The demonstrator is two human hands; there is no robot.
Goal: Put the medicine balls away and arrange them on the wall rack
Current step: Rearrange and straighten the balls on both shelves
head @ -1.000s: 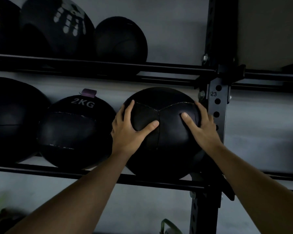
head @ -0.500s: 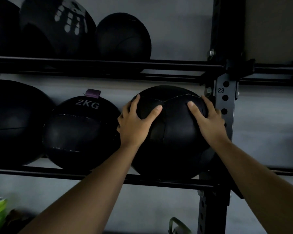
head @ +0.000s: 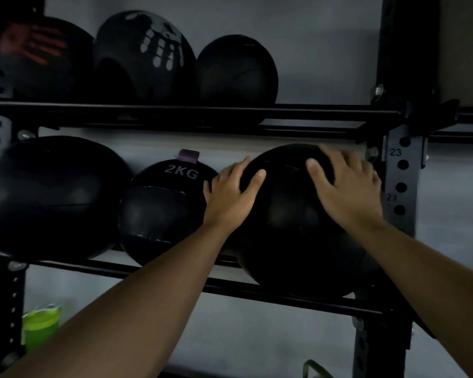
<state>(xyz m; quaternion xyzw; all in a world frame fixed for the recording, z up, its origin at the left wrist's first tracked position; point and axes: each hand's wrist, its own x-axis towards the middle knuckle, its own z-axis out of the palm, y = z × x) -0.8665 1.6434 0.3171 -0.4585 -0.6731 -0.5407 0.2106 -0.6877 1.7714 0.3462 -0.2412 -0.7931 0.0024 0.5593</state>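
Two hands on a black medicine ball [head: 292, 227] on the wall rack's lower rail [head: 159, 274], left hand [head: 230, 195] and right hand [head: 347, 189] spread flat against it, 2KG ball [head: 161, 211] touching its left side, upright post [head: 400, 186] beside its right

Six medicine balls on the wall rack [head: 191, 111]

Three on the upper shelf [head: 47, 57] [head: 145, 54] [head: 236, 69], three on the lower [head: 49, 197] [head: 164, 211] [head: 292, 227]; two hands [head: 230, 192] [head: 347, 186]; one green bottle [head: 40, 327].

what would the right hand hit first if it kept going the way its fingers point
The right hand already lies on the large black medicine ball, fingers pointing up and left. Sliding on, it would probably leave the ball's top and meet the black upper shelf rail; depth is unclear.
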